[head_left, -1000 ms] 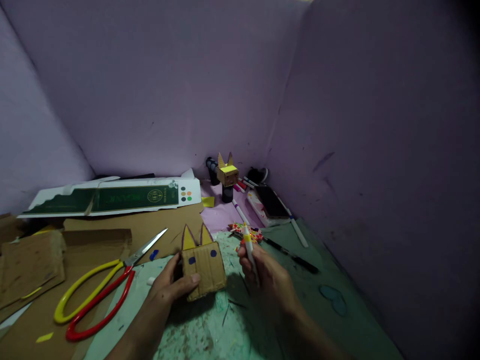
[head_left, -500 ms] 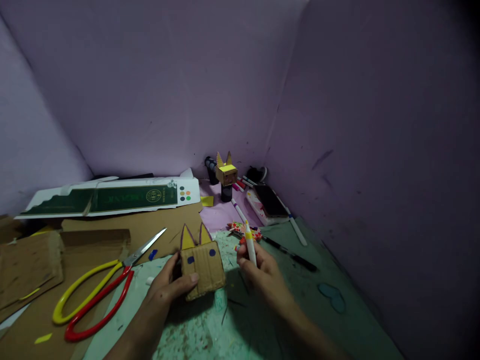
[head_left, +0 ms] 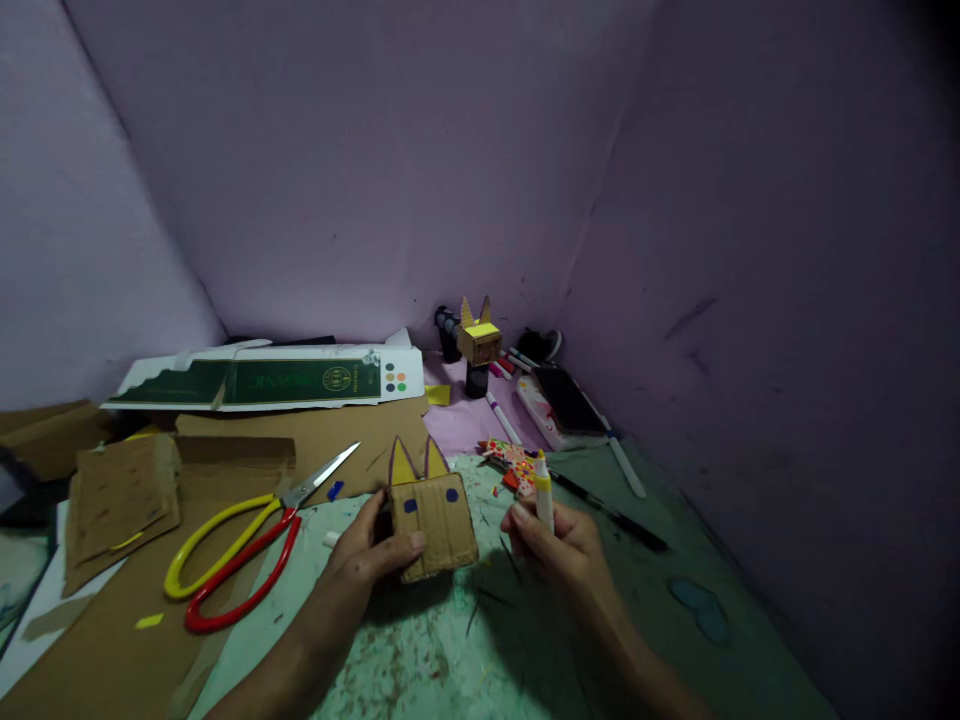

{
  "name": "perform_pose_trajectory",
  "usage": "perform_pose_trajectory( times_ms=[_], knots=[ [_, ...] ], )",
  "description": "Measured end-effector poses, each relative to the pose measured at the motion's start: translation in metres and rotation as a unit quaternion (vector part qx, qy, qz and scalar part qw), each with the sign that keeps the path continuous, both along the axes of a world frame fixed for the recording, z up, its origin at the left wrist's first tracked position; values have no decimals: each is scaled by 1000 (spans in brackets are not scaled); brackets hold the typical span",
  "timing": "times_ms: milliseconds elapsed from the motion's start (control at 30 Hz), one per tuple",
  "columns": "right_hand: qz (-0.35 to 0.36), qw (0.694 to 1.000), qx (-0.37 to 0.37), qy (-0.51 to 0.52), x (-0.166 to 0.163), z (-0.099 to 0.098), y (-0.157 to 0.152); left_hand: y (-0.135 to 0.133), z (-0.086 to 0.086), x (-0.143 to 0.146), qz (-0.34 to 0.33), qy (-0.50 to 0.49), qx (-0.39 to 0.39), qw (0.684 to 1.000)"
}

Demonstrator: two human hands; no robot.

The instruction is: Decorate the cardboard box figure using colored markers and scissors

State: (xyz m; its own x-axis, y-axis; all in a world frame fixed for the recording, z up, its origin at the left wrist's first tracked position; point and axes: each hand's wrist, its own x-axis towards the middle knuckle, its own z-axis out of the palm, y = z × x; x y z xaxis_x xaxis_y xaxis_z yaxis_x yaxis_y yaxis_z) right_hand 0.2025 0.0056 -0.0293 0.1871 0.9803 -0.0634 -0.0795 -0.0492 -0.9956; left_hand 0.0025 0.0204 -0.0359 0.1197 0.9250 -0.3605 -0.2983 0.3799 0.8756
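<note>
My left hand grips a small cardboard box by its left side, with the thumb across the front. Two pointed ears, yellow with purple edges, stand on its top, and two dark blue dots mark its front face. To the right of the box, apart from it, my right hand is closed around a white marker with a yellow band. The marker's yellow end points up. Behind the hands, a similar eared cardboard box sits on top of a dark cylinder.
Large scissors with yellow and red handles lie partly open on cardboard at the left. A green-and-white printed carton panel rests near the wall. A phone, a black pen and several markers lie at the right.
The view has turned a little left, so everything appears farther right. Both hands keep hold of the same things, and the marker looks slightly more upright.
</note>
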Motion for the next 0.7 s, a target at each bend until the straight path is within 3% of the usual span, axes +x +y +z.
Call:
perform_pose_trajectory(
  times_ms=[200,400,700],
  knots=[
    [-41,999,12,-17,0,7,2,-1,2,-2,29,-4,4,1000],
    [40,999,2,-2,-8,5,-1,-2,10,-2,97,-25,-3,995],
    [103,989,2,106,-24,-20,-4,-7,-3,0,62,-30,-92,993]
  ],
)
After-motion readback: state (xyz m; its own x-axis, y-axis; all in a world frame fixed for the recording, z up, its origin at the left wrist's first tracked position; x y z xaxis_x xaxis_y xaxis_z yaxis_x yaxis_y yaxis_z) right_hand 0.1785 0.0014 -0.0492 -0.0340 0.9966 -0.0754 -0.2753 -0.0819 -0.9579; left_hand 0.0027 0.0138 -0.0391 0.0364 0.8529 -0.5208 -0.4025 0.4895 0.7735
